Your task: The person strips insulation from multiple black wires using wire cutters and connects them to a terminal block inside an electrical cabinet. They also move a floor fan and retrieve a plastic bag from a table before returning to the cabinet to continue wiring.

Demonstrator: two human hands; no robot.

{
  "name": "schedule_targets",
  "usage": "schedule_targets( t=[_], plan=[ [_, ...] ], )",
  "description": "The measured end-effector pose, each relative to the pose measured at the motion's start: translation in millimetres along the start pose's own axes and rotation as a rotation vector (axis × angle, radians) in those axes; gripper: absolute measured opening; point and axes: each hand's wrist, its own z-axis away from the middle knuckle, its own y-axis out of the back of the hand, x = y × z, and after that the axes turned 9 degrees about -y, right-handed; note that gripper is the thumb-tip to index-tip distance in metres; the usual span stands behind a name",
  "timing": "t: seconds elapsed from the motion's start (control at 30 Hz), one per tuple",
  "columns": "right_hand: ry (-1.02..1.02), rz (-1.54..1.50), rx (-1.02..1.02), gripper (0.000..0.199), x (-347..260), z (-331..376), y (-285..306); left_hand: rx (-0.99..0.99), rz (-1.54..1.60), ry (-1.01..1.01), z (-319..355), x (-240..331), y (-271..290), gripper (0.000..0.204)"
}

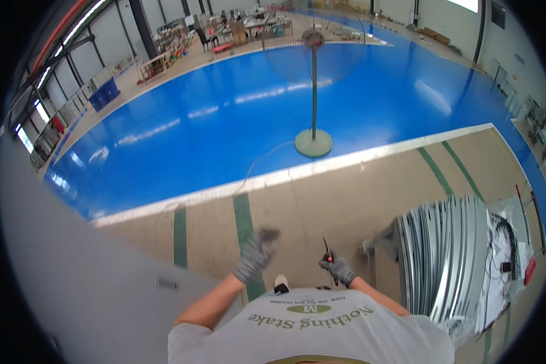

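My right hand [340, 270], in a grey work glove, is closed around a slim dark hand tool [326, 246] with a small orange-red part. The tool's thin end points up and away from me; its exact kind is too small to make out. Out to the left, my left hand [258, 255] wears a matching grey glove and is raised over the floor. Motion smears its fingers, and I see nothing clearly in it. Close by on the left is a large pale grey panel [115, 267] with a small recessed handle [167, 283].
A stack of long grey metal strips [443, 261] stands to my right, beside plastic wrapping and black cables [508, 242]. Ahead, a pedestal fan [313, 144] stands on the blue floor [212, 133], its cord trailing toward me. A blue bin [105, 94] is at the far left.
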Motion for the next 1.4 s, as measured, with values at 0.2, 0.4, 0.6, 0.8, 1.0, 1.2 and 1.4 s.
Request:
schedule_targets(
  t=[0.2,0.4,0.6,0.8,1.0,1.2,1.4],
  plan=[
    [0.129,-0.521,0.078,0.041,-165,-122,38,-0.667,0.396,0.278,-148,-90,-61,0.058],
    [0.106,-0.597,0.174,0.052,-194,-279,139,-1.005,0.498,0.546,-333,-226,-120,0.055],
    [0.05,-0.212,0.038,0.047,-225,-424,295,-0.451,-0.04,0.379,-503,-274,-141,0.039],
    [0.188,-0.322,0.272,0.022,-222,-567,507,-0.263,-0.338,0.507,-620,-392,-105,0.045],
    [0.44,-0.356,0.506,0.012,-363,-695,699,-0.184,-0.562,0.825,-657,-527,-79,0.044],
    [0.484,-0.383,0.654,0.023,-456,-814,883,-0.413,-0.6,1.018,-767,-619,-108,0.05],
    [0.491,-0.23,0.407,0.03,-551,-968,947,-0.431,-0.61,1.011,-902,-596,-127,0.05]
  ],
)
